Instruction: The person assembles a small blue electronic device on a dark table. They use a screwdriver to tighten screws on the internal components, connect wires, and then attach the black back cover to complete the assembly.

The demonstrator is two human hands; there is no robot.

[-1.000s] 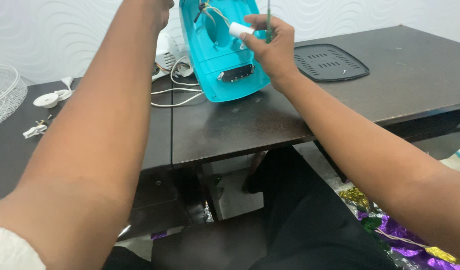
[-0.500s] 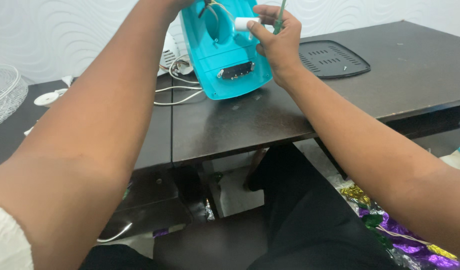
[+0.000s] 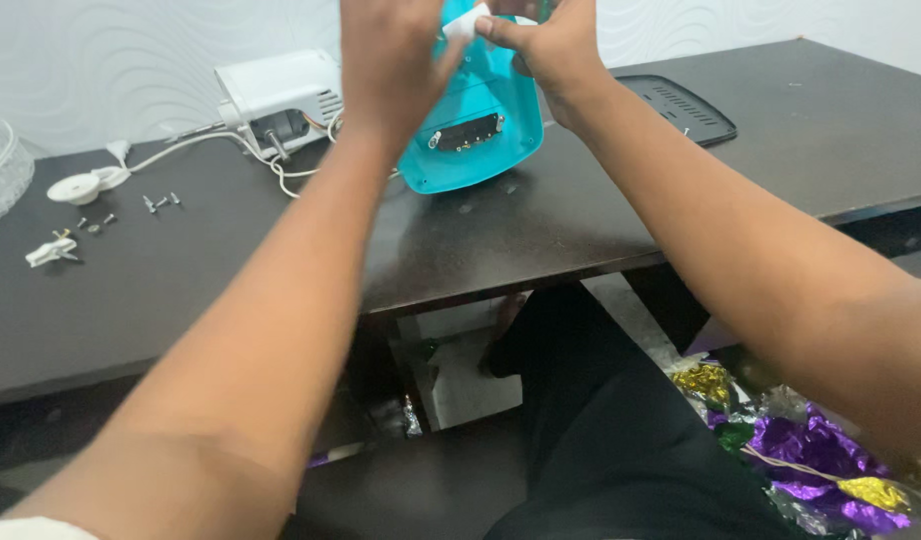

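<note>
Both hands now meet over the turquoise plastic appliance shell (image 3: 476,120): right hand (image 3: 551,45) pinches a small white cylindrical part (image 3: 468,20); left hand (image 3: 391,60) has closed in, its grip unclear.

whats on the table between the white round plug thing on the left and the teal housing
In the head view, loose screws, white cords and a white motor unit lie between the round white part and the teal housing.

**A dark table against a pale wall**

We see a dark brown table (image 3: 601,215) running the width of the view, with a seam between its two tops. Behind it stands a white wall (image 3: 101,70) embossed with wavy lines. Below us, a pale floor (image 3: 471,385) shows under the table, with crumpled purple and gold foil (image 3: 831,455) at the right.
</note>
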